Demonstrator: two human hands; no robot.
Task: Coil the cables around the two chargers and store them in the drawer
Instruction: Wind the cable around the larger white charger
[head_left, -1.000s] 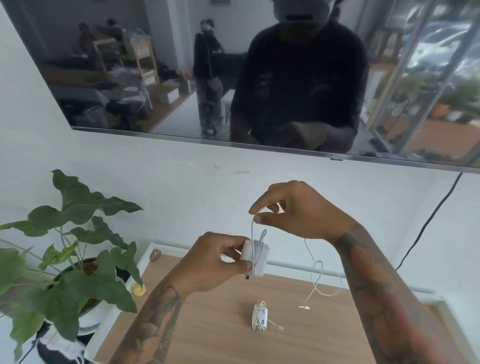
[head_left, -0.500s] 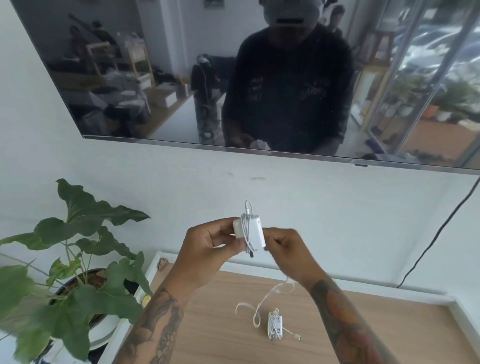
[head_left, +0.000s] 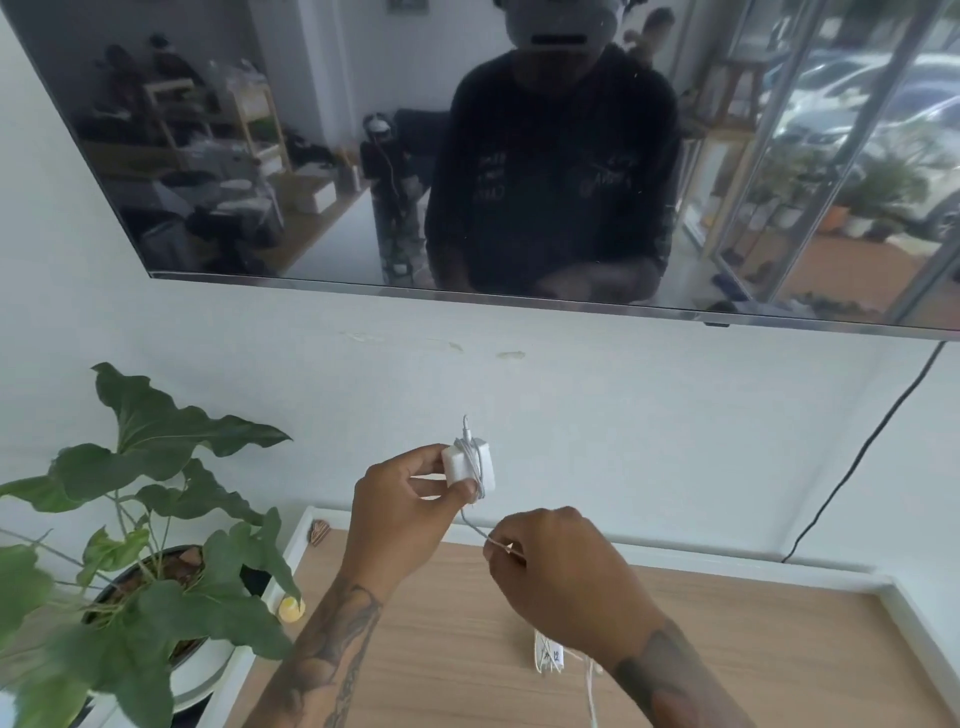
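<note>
Above the wooden cabinet top (head_left: 441, 649), held up at chest height and clear of the surface so that the cord can pass freely around it: a white charger (head_left: 467, 465), pinched at one end between thumb and fingertips of the left hand (head_left: 402, 512), several turns of white cable (head_left: 475, 527) already lying across its middle and a short end sticking up above it. Just below and to the right, the right hand (head_left: 558, 566), fingers closed on the loose run of that cable, drawing it taut down and away from the block, probably to keep the next turn snug. Lower on the wood, partly hidden behind the right wrist, a second charger (head_left: 549, 657), wrapped and lying flat, apparently set aside as finished. No drawer visible anywhere. To the left, a potted plant (head_left: 156, 519); on the wall above, a dark screen (head_left: 311, 156).
</note>
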